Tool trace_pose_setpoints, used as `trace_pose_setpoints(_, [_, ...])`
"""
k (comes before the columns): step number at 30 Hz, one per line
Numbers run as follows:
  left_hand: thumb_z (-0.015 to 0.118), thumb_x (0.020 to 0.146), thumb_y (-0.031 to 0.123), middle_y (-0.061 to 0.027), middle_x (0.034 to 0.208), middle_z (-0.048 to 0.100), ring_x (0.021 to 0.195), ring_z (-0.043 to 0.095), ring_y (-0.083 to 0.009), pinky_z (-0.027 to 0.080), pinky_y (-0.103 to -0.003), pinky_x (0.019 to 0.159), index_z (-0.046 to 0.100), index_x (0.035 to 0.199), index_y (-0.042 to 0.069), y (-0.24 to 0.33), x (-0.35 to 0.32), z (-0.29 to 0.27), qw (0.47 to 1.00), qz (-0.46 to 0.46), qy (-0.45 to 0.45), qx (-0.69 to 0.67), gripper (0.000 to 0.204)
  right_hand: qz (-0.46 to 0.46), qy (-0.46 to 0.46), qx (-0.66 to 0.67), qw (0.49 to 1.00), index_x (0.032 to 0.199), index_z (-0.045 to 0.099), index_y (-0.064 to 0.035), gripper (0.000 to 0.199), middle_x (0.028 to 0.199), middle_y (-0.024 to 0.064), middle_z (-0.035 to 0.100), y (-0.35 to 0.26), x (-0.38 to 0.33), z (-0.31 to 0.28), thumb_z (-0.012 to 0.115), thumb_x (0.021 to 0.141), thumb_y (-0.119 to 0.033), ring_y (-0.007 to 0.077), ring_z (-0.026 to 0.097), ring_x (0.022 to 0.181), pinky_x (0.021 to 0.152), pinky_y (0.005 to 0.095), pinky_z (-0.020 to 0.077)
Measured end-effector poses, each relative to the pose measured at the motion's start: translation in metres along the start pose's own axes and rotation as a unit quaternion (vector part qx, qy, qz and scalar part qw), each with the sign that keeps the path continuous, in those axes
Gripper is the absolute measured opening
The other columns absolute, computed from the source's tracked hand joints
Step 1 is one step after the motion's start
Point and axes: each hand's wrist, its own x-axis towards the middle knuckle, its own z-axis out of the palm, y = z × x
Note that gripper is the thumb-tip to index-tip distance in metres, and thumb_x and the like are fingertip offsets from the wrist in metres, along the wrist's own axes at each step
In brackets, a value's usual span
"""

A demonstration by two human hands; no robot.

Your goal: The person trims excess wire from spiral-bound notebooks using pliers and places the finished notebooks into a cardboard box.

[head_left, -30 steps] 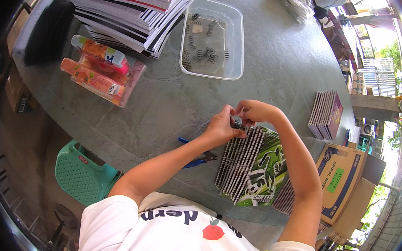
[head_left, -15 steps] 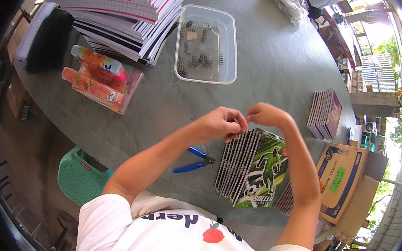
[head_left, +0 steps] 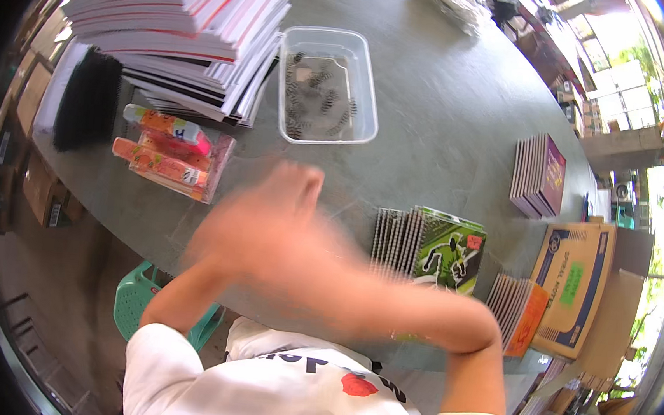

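Both hands motion-blurred over table (head_left: 448, 123) near edge: right hand (head_left: 289, 204), left hand (head_left: 224, 242), grip unreadable on either. Spiral notebooks (head_left: 430, 250) stand just right of them; clear binding-coil tray (head_left: 322, 86) sits toward far edge.

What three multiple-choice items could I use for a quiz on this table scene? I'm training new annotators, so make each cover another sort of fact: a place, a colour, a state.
1. Where does the clear plastic tub stand?
A. Beside the tall stack of books
B. On the cardboard box
C. On the green stool

2. What colour is the cover of the front notebook in the fanned row near the table edge?
A. Mostly red
B. Mostly green
C. Plain white

3. How do the hands show?
A. Sharp and at rest on the table
B. Motion-blurred, crossed over the near table edge
C. Out of view

Answers: 1 A, the tub sits right of the stack on the table. 2 B, a green cover with a figure on it. 3 B, both forearms smear across the frame.
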Motion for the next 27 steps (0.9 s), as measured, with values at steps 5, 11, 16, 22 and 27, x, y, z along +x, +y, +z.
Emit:
trace_pose_setpoints(5, [0.069, 0.071, 0.026, -0.0215, 0.116, 0.048, 0.109, 0.046, -0.0357, 0.036, -0.051, 0.092, 0.049, 0.121, 0.007, -0.002, -0.065, 0.010, 0.937, 0.162, -0.280, 0.133, 0.057, -0.119, -0.136, 0.447, 0.876, 0.076, 0.052, -0.0047, 0.028, 0.079, 0.0125, 0.051, -0.145, -0.017, 0.114, 0.063, 0.058, -0.023, 0.0290, 0.050, 0.074, 0.061, 0.0397, 0.0402])
trace_pose_setpoints(11, [0.066, 0.066, 0.020, -0.0222, 0.116, 0.044, 0.111, 0.040, -0.0388, 0.032, -0.054, 0.092, 0.039, 0.132, 0.009, 0.019, -0.060, 0.034, 0.886, 0.146, -0.365, 0.246, 0.072, -0.240, -0.082, 0.637, 0.728, 0.100, 0.054, 0.0024, 0.058, 0.097, 0.0213, 0.056, -0.182, -0.019, 0.108, 0.063, 0.065, -0.043, 0.0367, 0.052, 0.091, 0.076, 0.0446, 0.0398])
trace_pose_setpoints(16, [0.057, 0.072, 0.020, -0.0197, 0.107, 0.046, 0.100, 0.046, -0.0347, 0.039, -0.049, 0.082, 0.047, 0.118, 0.006, 0.010, -0.056, 0.059, 0.924, 0.088, -0.292, 0.231, 0.049, -0.041, -0.175, -0.172, 0.968, 0.100, 0.059, -0.0031, 0.029, 0.102, 0.0111, 0.059, -0.069, -0.055, -0.050, 0.063, 0.076, -0.020, 0.0287, 0.056, 0.094, 0.086, 0.0387, 0.0438])
trace_pose_setpoints(22, [0.040, 0.091, 0.036, -0.0107, 0.082, 0.053, 0.063, 0.057, -0.0192, 0.049, -0.035, 0.054, 0.043, 0.094, 0.006, 0.018, -0.010, 0.051, 0.740, -0.420, -0.356, -0.387, 0.030, 0.298, 0.121, -0.269, 0.908, 0.105, 0.059, -0.0022, 0.043, 0.110, 0.0163, 0.059, 0.034, -0.136, -0.115, 0.054, 0.086, -0.041, 0.0309, 0.051, 0.111, 0.095, 0.0430, 0.0370])
trace_pose_setpoints(27, [0.039, 0.092, 0.034, -0.0152, 0.091, 0.055, 0.074, 0.061, -0.0269, 0.052, -0.039, 0.061, 0.046, 0.097, 0.003, -0.002, -0.001, 0.085, 0.660, -0.489, -0.335, -0.462, 0.032, 0.328, 0.068, -0.331, 0.882, 0.096, 0.062, -0.0045, 0.046, 0.096, 0.0129, 0.062, 0.079, -0.145, -0.094, 0.036, 0.093, -0.042, 0.0291, 0.055, 0.098, 0.092, 0.0422, 0.0357])
